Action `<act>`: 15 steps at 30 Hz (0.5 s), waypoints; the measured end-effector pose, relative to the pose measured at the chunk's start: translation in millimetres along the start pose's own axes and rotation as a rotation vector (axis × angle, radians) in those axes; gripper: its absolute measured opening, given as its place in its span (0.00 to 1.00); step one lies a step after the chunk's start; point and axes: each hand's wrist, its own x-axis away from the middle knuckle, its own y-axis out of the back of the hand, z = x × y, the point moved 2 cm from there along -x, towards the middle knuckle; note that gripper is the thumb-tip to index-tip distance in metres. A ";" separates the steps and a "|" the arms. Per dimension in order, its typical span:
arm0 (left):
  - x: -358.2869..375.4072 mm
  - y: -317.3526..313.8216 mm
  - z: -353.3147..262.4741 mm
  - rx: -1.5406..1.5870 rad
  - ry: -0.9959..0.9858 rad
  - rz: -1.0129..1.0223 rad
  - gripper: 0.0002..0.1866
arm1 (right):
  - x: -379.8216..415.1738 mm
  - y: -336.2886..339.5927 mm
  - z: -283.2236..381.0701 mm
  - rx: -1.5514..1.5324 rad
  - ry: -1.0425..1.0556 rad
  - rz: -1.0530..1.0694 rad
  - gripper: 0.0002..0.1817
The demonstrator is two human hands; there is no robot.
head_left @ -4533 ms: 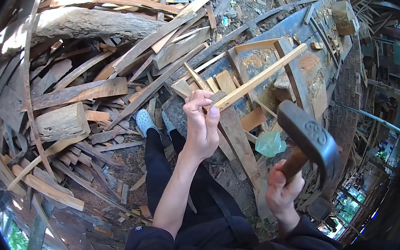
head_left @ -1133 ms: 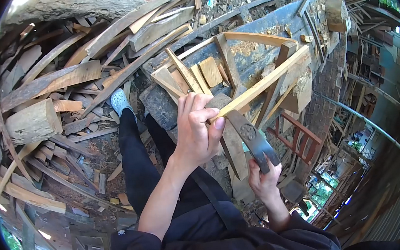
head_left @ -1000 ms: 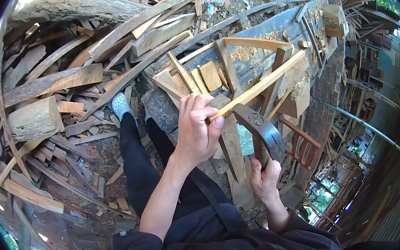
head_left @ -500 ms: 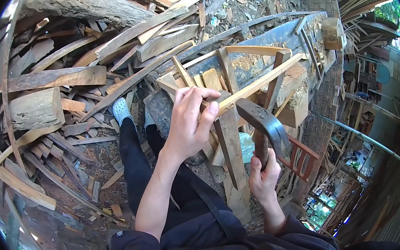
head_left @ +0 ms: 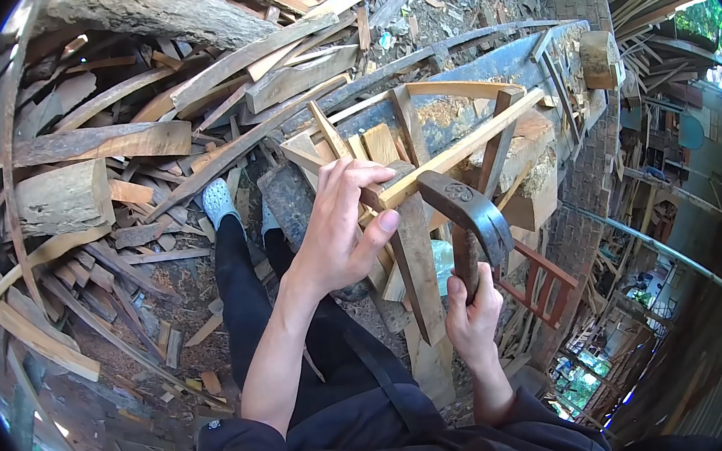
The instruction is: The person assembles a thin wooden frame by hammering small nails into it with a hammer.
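Observation:
A claw hammer [head_left: 468,210] is held by its wooden handle in my right hand [head_left: 474,315], its head beside the light wooden strip [head_left: 471,145]. The strip runs from near my left hand up to the right, across the wooden frame [head_left: 409,123]. My left hand [head_left: 337,228] is at the strip's near end, thumb and fingers apart around the corner of the frame; whether the fingertips touch the wood is hard to tell. A dark upright board [head_left: 419,272] stands below that corner.
Scrap wood and boards [head_left: 97,143] lie heaped at the left. Beyond the frame, a long bench [head_left: 486,71] holds wood dust, with a wood block [head_left: 601,61] at its far end. A reddish wooden rack [head_left: 548,285] stands at the right.
My left thumb and fingers have spread apart, uncovering the strip's near end. The hammer and my right hand have shifted slightly left and up.

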 end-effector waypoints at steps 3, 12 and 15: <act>1.3 -1.1 3.5 -0.010 0.005 -0.001 0.19 | 0.1 -2.2 -0.8 -0.026 0.010 -0.015 0.10; -4.3 -4.8 2.8 -0.115 -0.119 -0.089 0.14 | -3.8 -4.8 -13.8 -0.308 -0.146 0.035 0.13; -4.4 -3.0 -0.7 -0.163 -0.141 -0.109 0.13 | -14.5 -0.4 -5.8 -0.588 -0.303 0.037 0.16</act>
